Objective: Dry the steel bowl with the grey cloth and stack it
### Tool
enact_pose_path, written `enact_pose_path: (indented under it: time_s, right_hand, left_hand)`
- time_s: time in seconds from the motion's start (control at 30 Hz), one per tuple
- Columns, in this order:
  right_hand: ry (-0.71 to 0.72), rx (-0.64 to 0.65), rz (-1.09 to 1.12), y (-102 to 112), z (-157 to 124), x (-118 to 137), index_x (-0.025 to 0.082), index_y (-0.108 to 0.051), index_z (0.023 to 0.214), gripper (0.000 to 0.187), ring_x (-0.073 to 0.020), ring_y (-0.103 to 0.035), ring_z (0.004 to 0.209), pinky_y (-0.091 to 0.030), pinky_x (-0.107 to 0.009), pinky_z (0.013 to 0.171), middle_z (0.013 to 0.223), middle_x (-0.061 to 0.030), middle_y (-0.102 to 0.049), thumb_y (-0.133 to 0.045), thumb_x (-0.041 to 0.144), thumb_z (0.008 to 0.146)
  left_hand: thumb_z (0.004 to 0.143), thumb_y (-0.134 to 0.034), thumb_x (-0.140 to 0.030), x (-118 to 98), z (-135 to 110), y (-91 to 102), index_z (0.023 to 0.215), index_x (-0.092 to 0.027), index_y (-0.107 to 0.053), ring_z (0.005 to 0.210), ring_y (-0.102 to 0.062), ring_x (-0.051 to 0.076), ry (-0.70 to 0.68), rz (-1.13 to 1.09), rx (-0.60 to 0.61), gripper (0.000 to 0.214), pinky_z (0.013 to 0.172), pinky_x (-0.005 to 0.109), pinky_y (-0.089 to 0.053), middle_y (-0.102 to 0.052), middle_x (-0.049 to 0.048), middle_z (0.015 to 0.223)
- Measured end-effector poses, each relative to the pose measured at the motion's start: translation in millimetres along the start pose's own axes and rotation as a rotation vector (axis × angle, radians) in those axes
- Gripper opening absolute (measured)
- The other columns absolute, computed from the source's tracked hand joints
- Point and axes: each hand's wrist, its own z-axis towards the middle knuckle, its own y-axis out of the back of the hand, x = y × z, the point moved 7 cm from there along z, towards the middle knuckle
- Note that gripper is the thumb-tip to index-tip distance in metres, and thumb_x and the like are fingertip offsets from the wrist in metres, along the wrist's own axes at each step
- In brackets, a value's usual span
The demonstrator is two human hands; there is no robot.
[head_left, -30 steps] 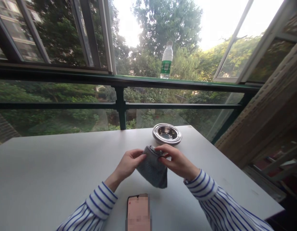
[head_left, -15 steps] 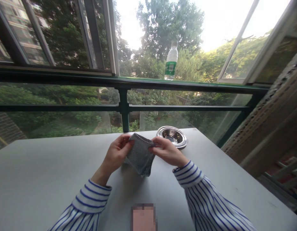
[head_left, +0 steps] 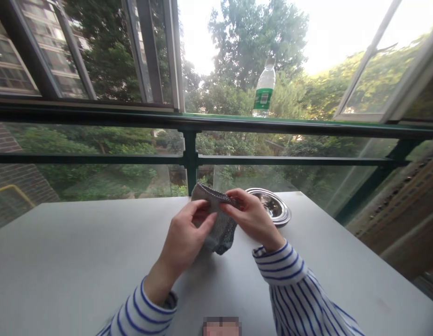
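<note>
Both my hands hold a small grey knitted cloth (head_left: pixel 221 226) above the white table (head_left: pixel 72 261), near its far edge. My left hand (head_left: pixel 186 235) pinches the cloth's left side, fingers closed around it. My right hand (head_left: pixel 249 217) grips the top edge from the right, fingers curled. The cloth hangs bunched between them. A shiny metal bowl (head_left: pixel 274 210) sits on the table just right of my right hand.
A clear water bottle with a green label (head_left: pixel 263 93) stands on the green railing ledge (head_left: pixel 307 125) behind the table. A blurred phone (head_left: pixel 221 326) lies at the table's near edge. Open window frames and trees lie beyond the glass railing.
My hands have lifted the cloth and carried it away from me toward the table's far edge, bunching it tighter. The view has shifted left, so the bowl and bottle appear further right.
</note>
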Motion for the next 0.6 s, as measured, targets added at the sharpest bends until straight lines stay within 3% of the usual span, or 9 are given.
enact_pose_path:
  time_s: [0.17, 0.3, 0.4, 0.5, 0.6]
  right_hand:
    - [0.053, 0.118, 0.188, -10, -3, 12, 0.018, -0.060, 0.098, 0.021, -0.0162, -0.060, 0.084, -0.049, -0.028, 0.074, 0.090, -0.0027, -0.066, -0.057, 0.026, 0.079]
    - [0.141, 0.076, 0.121, 1, -7, 27, 0.020, -0.064, 0.099, 0.021, -0.0157, -0.062, 0.086, -0.049, -0.027, 0.077, 0.093, -0.0013, -0.067, -0.056, 0.018, 0.080]
    - [0.174, 0.060, 0.188, 9, -10, 37, 0.023, -0.066, 0.099, 0.021, -0.0158, -0.062, 0.088, -0.050, -0.027, 0.076, 0.095, -0.0007, -0.068, -0.057, 0.018, 0.080]
    - [0.168, 0.015, 0.230, 14, -10, 39, 0.025, -0.067, 0.097, 0.022, -0.0162, -0.062, 0.087, -0.051, -0.028, 0.075, 0.094, -0.0001, -0.067, -0.061, 0.021, 0.077]
    - [0.109, -0.011, 0.213, 13, -7, 32, 0.024, -0.065, 0.099, 0.024, -0.0151, -0.062, 0.084, -0.051, -0.027, 0.074, 0.091, -0.0004, -0.067, -0.063, 0.022, 0.075]
  left_hand:
    - [0.074, -0.059, -0.033, -5, -3, -9.3, 0.113, -0.019, -0.052, 0.094, -0.059, 0.021, 0.003, -0.121, 0.038, 0.042, 0.084, 0.035, -0.048, -0.061, 0.0075, 0.109]
    - [0.068, -0.066, -0.034, -2, 5, 8.3, 0.121, -0.021, -0.047, 0.109, -0.052, 0.023, -0.023, -0.114, -0.041, 0.057, 0.091, 0.035, -0.042, -0.054, 0.0089, 0.121]
    - [0.066, -0.066, -0.038, 9, 11, 17.4, 0.131, -0.017, -0.036, 0.119, -0.043, 0.026, 0.098, -0.272, 0.000, 0.074, 0.093, 0.036, -0.039, -0.044, 0.0150, 0.132]
    - [0.068, -0.065, -0.038, 13, 10, 10.2, 0.134, -0.014, -0.031, 0.109, -0.052, 0.026, 0.228, -0.513, 0.169, 0.078, 0.088, 0.038, -0.042, -0.056, 0.0170, 0.119]
    - [0.068, -0.066, -0.034, 11, 9, 5.5, 0.116, -0.012, -0.053, 0.090, -0.061, 0.024, 0.264, -0.579, 0.219, 0.055, 0.080, 0.036, -0.046, -0.068, 0.0105, 0.095]
